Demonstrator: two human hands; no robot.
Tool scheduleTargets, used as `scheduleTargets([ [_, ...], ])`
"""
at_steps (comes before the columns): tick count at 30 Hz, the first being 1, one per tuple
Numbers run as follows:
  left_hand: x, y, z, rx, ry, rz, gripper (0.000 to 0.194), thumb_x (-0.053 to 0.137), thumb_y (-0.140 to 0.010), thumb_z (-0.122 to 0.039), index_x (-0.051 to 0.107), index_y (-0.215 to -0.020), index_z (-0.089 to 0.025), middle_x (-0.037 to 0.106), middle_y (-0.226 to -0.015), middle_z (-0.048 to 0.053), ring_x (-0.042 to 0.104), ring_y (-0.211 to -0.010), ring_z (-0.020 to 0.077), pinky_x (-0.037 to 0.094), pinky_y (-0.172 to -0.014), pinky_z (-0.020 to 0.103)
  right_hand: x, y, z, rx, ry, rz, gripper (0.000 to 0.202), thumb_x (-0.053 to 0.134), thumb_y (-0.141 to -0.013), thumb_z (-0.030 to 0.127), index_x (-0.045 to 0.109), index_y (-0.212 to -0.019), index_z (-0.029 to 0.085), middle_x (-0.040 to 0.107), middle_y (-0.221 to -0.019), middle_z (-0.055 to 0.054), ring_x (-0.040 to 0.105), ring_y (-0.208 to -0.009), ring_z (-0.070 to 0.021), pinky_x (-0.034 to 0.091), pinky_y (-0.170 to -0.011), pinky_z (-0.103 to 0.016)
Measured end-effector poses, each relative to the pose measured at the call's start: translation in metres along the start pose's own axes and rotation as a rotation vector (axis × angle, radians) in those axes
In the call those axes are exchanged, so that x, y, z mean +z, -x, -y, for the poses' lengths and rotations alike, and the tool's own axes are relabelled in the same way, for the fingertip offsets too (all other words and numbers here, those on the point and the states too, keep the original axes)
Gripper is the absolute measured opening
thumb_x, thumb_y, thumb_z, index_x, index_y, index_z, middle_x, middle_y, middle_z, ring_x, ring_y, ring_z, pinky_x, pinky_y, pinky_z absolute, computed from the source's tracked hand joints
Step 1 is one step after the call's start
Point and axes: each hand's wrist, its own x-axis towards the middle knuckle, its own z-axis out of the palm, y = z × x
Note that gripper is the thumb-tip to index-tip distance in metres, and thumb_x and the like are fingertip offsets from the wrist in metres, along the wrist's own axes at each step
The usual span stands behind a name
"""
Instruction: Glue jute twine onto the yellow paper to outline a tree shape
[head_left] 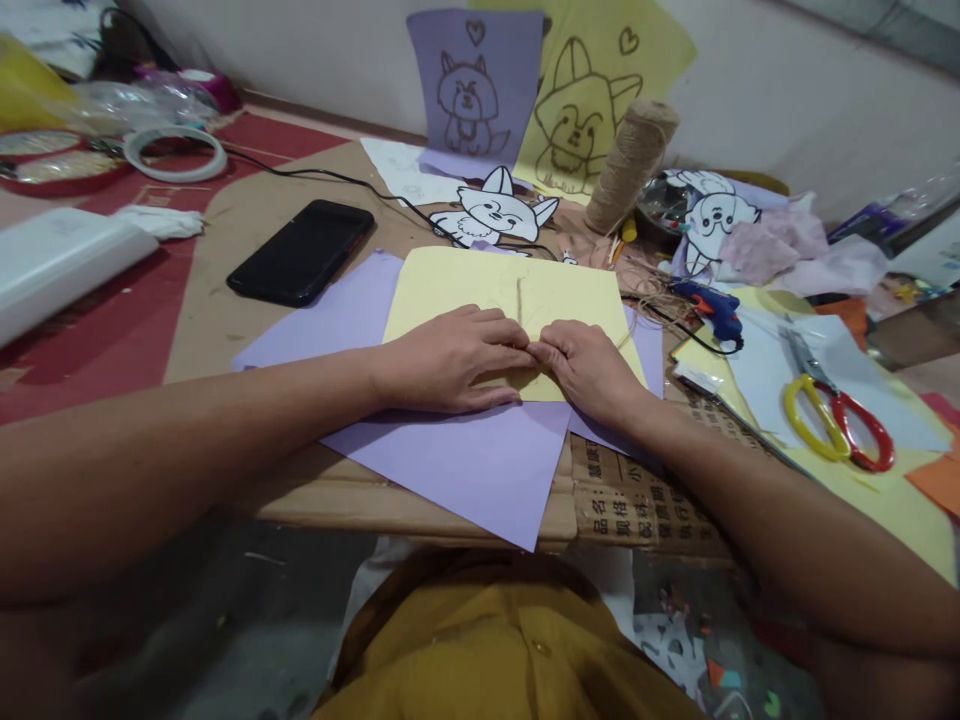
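Note:
A yellow sheet (450, 290) lies over purple paper (457, 460) at the table's front edge. A short piece of brown twine (519, 300) runs down its upper middle. My left hand (469, 360) lies on the yellow sheet with fingers stretched toward the right. My right hand (589, 365) is closed, thumb and fingertips pressed together on the sheet, touching the left fingertips. What is between the right fingertips is too small to make out.
A black phone (300, 252) lies at the left, behind the purple paper. A twine spool (632, 165), fox cutout (499, 212) and blue glue gun (712, 310) are farther back. Scissors (836, 405) lie right. Two fox drawings (469, 100) lean on the wall.

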Motion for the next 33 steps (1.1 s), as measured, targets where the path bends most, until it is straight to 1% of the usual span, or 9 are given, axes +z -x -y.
scheduleTargets([
  [5,-0.002,-0.001,-0.012,-0.114,0.033,0.048,0.043,0.066,-0.104,-0.046,0.074,-0.134,-0.016,0.072,-0.132,0.017,0.066,-0.117,0.0318,0.050,-0.102,0.046,-0.001,0.001,0.006,0.053,0.054,0.029,0.039,0.050,-0.114,0.039,0.061,-0.081,0.021,0.071,-0.094,-0.007,0.061,-0.097,-0.0258,0.031,-0.083,-0.037],
  [9,-0.004,-0.001,-0.016,-0.110,-0.023,0.082,0.044,0.068,-0.103,-0.049,0.077,-0.129,-0.016,0.072,-0.130,0.017,0.067,-0.117,0.0322,0.051,-0.101,0.046,-0.004,-0.001,0.012,0.072,0.100,0.074,0.042,0.045,-0.115,0.042,0.062,-0.083,0.020,0.072,-0.095,-0.009,0.061,-0.099,-0.0274,0.030,-0.084,-0.038],
  [12,-0.005,-0.002,-0.016,-0.082,-0.083,0.096,0.043,0.068,-0.103,-0.050,0.078,-0.124,-0.014,0.073,-0.128,0.016,0.067,-0.114,0.0315,0.051,-0.098,0.044,-0.009,-0.001,0.013,0.072,0.092,0.101,0.043,0.047,-0.114,0.040,0.058,-0.078,0.021,0.071,-0.089,-0.008,0.060,-0.094,-0.0262,0.030,-0.082,-0.037],
  [15,-0.005,-0.002,-0.016,-0.067,-0.115,0.097,0.044,0.068,-0.103,-0.052,0.077,-0.124,-0.014,0.075,-0.124,0.015,0.068,-0.112,0.0301,0.051,-0.095,0.042,-0.015,0.004,0.010,0.098,-0.042,0.110,0.036,0.054,-0.111,0.034,0.054,-0.078,0.022,0.069,-0.082,-0.004,0.058,-0.081,-0.0216,0.032,-0.077,-0.035],
  [18,-0.005,-0.002,-0.016,-0.058,-0.110,0.089,0.042,0.069,-0.103,-0.052,0.077,-0.122,-0.015,0.075,-0.121,0.014,0.068,-0.111,0.0290,0.050,-0.092,0.041,-0.021,0.015,0.003,0.085,-0.214,0.113,0.009,0.065,-0.103,0.029,0.060,-0.099,0.023,0.068,-0.077,0.001,0.057,-0.074,-0.0195,0.035,-0.071,-0.031],
  [21,-0.006,-0.002,-0.016,-0.060,-0.093,0.081,0.039,0.070,-0.102,-0.050,0.078,-0.119,-0.016,0.075,-0.121,0.013,0.067,-0.111,0.0282,0.049,-0.091,0.040,-0.022,0.023,-0.003,0.007,-0.244,0.114,0.018,0.067,-0.098,0.022,0.064,-0.116,0.024,0.070,-0.080,0.003,0.060,-0.076,-0.0198,0.037,-0.072,-0.031],
  [24,-0.007,-0.003,-0.016,-0.074,-0.093,0.084,0.039,0.070,-0.102,-0.051,0.077,-0.120,-0.017,0.076,-0.123,0.012,0.067,-0.111,0.0277,0.048,-0.092,0.040,-0.017,0.024,-0.006,-0.082,-0.179,0.046,0.009,0.065,-0.100,0.017,0.071,-0.104,0.023,0.076,-0.097,-0.004,0.066,-0.091,-0.0215,0.040,-0.086,-0.035],
  [26,-0.006,-0.002,-0.016,-0.077,-0.088,0.087,0.039,0.070,-0.103,-0.051,0.077,-0.120,-0.017,0.076,-0.125,0.012,0.067,-0.112,0.0280,0.048,-0.093,0.040,-0.014,0.021,-0.006,-0.103,-0.111,0.009,0.011,0.065,-0.101,0.017,0.073,-0.097,0.022,0.076,-0.098,-0.005,0.066,-0.097,-0.0231,0.038,-0.093,-0.037],
  [33,-0.005,0.001,-0.014,-0.114,-0.003,0.032,0.042,0.066,-0.105,-0.045,0.072,-0.133,-0.015,0.077,-0.122,0.015,0.070,-0.108,0.0291,0.049,-0.093,0.041,-0.010,0.014,-0.003,0.041,-0.070,0.002,0.012,0.068,-0.101,0.018,0.074,-0.090,0.018,0.076,-0.093,-0.007,0.065,-0.091,-0.0228,0.039,-0.087,-0.036],
])
